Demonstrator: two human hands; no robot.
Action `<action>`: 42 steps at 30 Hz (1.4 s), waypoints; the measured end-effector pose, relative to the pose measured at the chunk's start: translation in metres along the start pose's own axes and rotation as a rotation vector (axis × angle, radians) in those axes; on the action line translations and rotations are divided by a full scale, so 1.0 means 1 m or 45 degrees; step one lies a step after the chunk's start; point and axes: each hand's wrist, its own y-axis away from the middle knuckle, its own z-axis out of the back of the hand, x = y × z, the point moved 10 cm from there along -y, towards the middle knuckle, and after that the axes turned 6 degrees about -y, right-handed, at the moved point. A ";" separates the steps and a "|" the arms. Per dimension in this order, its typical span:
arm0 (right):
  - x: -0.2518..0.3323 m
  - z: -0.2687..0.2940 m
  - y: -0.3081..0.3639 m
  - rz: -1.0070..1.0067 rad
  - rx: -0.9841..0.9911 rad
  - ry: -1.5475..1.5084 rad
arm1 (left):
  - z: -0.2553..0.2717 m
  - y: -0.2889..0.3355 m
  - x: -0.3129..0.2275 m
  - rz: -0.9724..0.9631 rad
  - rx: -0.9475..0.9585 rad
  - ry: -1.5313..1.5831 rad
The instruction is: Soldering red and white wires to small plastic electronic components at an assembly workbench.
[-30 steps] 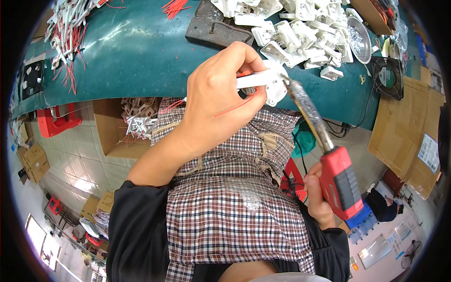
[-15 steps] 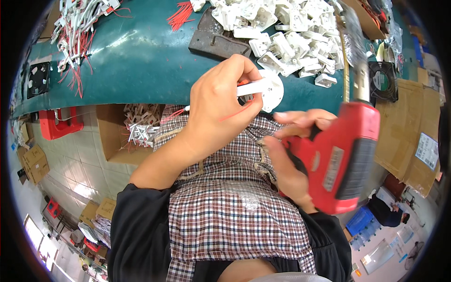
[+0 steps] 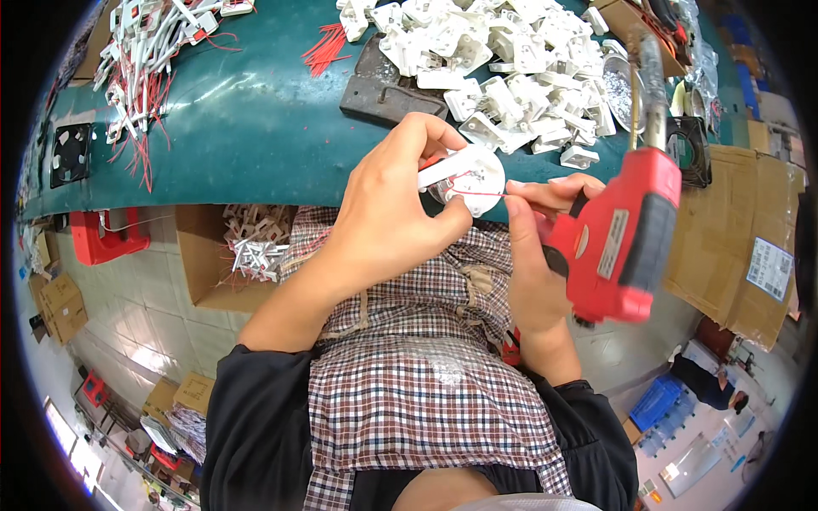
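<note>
My left hand is closed around a white round plastic housing with a flat white arm, held just over the table's near edge. A thin red wire runs across the housing's open face to my right hand. There the thumb and forefinger pinch the wire's end. The same hand also keeps a red soldering gun with a black grip, its metal barrel pointing away from me. My left fingers hide part of the housing.
A dark metal block lies ahead, beside a heap of white plastic parts. Cut red wires and wired white pieces lie leftward on the green table. Under its edge stands a carton of parts.
My right hand has come in to the housing and now pinches the red wire. The housing has turned to show its open face. The soldering gun has shifted slightly up and left.
</note>
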 end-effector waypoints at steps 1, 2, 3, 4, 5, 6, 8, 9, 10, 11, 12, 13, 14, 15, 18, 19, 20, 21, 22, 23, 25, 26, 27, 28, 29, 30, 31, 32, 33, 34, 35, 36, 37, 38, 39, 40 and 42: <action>-0.009 0.006 0.001 -0.005 -0.040 0.056 | 0.000 0.000 0.002 -0.001 0.003 0.002; -0.015 0.010 0.001 -0.010 -0.079 0.111 | 0.001 0.001 0.005 -0.019 -0.018 0.063; -0.015 0.010 0.002 0.015 -0.090 0.118 | 0.003 0.001 0.006 -0.035 -0.039 0.123; -0.018 0.010 0.003 0.012 -0.093 0.119 | 0.005 0.001 0.006 -0.034 -0.035 0.124; -0.021 0.008 0.004 0.023 -0.045 0.172 | 0.009 0.001 0.000 -0.087 -0.029 0.049; -0.023 0.004 0.005 0.033 0.002 0.225 | 0.010 0.001 -0.005 -0.140 -0.023 -0.026; -0.020 0.002 0.005 0.082 0.015 0.300 | 0.014 0.002 -0.008 -0.249 -0.168 -0.037; -0.017 0.000 0.005 0.133 0.028 0.375 | 0.022 0.006 -0.015 -0.360 -0.314 -0.047; -0.017 -0.001 0.006 0.128 0.024 0.376 | 0.021 0.006 -0.013 -0.360 -0.308 -0.046; -0.021 0.000 0.006 0.080 0.001 0.306 | 0.017 0.009 -0.019 -0.444 -0.262 -0.171; -0.025 0.002 0.007 0.032 -0.023 0.236 | 0.012 0.012 -0.025 -0.527 -0.215 -0.295; -0.026 0.002 0.007 0.028 -0.023 0.235 | 0.011 0.010 -0.026 -0.493 -0.184 -0.317; -0.026 0.000 0.008 0.046 -0.005 0.258 | 0.012 0.011 -0.029 -0.491 -0.181 -0.316; -0.026 -0.001 0.009 0.064 0.014 0.281 | 0.011 0.011 -0.028 -0.452 -0.159 -0.282; -0.040 0.004 0.015 -0.090 -0.068 0.021 | 0.008 0.010 -0.027 -0.436 -0.145 -0.278; -0.043 0.004 0.017 -0.093 -0.067 0.020 | 0.008 0.010 -0.027 -0.457 -0.167 -0.313; -0.044 0.007 0.017 -0.081 -0.106 0.109 | 0.007 0.011 -0.027 -0.454 -0.166 -0.313; -0.046 0.009 0.018 -0.068 -0.145 0.199 | 0.007 0.011 -0.026 -0.438 -0.187 -0.317; -0.052 0.009 0.018 -0.070 -0.144 0.200 | 0.008 0.011 -0.025 -0.423 -0.208 -0.318; -0.051 0.008 0.018 0.048 -0.140 0.197 | 0.007 0.011 -0.024 -0.421 -0.208 -0.317; -0.043 0.007 0.019 0.147 -0.134 0.139 | 0.007 0.012 -0.026 -0.435 -0.236 -0.358; -0.044 0.007 0.021 0.144 -0.133 0.140 | 0.006 0.011 -0.026 -0.431 -0.234 -0.357; -0.042 0.008 0.023 0.174 -0.157 0.200 | 0.006 0.012 -0.029 -0.466 -0.258 -0.433; -0.040 0.009 0.025 0.204 -0.181 0.261 | 0.006 0.014 -0.033 -0.501 -0.281 -0.508; -0.039 0.009 0.025 0.201 -0.180 0.262 | 0.006 0.014 -0.034 -0.498 -0.279 -0.507; -0.037 0.009 0.025 0.198 -0.186 0.288 | 0.005 0.014 -0.035 -0.482 -0.280 -0.520; -0.035 0.009 0.025 0.196 -0.193 0.313 | 0.005 0.014 -0.036 -0.467 -0.281 -0.536; -0.035 0.009 0.026 0.195 -0.192 0.312 | 0.004 0.014 -0.035 -0.466 -0.281 -0.537; -0.036 0.009 0.026 0.175 -0.198 0.276 | 0.003 0.015 -0.036 -0.503 -0.315 -0.561; -0.038 0.010 0.027 0.154 -0.203 0.239 | 0.002 0.017 -0.036 -0.539 -0.350 -0.587; -0.035 0.010 0.028 0.152 -0.200 0.237 | 0.001 0.018 -0.035 -0.536 -0.349 -0.588; -0.041 0.013 0.028 -0.029 -0.190 0.124 | 0.001 0.019 -0.035 -0.538 -0.370 -0.585; -0.046 0.014 0.031 -0.209 -0.180 0.015 | 0.002 0.019 -0.035 -0.542 -0.390 -0.577; -0.040 0.021 0.032 -0.211 -0.176 0.015 | 0.003 0.019 -0.035 -0.538 -0.391 -0.578; -0.035 0.026 0.032 -0.208 -0.050 0.090 | 0.003 0.020 -0.035 -0.541 -0.393 -0.579; -0.031 0.029 0.035 -0.203 0.075 0.163 | 0.002 0.021 -0.035 -0.545 -0.395 -0.581; -0.019 0.053 0.044 -0.327 -0.057 0.109 | 0.002 0.019 -0.039 -0.581 -0.414 -0.564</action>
